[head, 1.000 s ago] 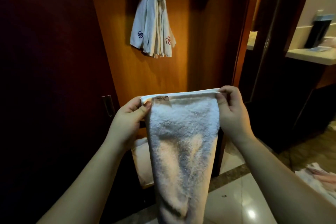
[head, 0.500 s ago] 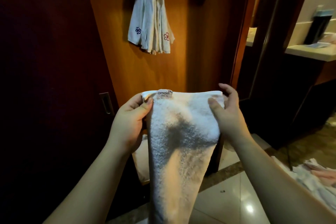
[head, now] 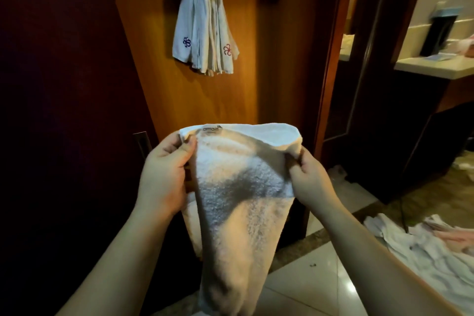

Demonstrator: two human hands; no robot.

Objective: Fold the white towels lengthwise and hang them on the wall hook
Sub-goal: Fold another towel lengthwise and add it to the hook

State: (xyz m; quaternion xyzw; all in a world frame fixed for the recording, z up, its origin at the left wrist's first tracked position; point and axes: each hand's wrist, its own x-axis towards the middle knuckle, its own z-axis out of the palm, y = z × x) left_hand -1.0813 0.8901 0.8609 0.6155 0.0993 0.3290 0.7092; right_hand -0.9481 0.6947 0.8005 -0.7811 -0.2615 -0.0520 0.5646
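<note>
My left hand (head: 164, 177) pinches the top left corner of the white towel (head: 241, 202), thumb on the front just beside its small label (head: 211, 129). The towel hangs in front of me, its top edge sagging open between my hands and its length dropping toward the tiled floor (head: 315, 287). Above it, folded towels (head: 202, 33) drape from what seems to be a hook on the wooden wall (head: 277, 64). My right hand (head: 311, 182) grips the bunched right corner. Far right, loose towels (head: 423, 246) lie heaped on the floor.
</note>
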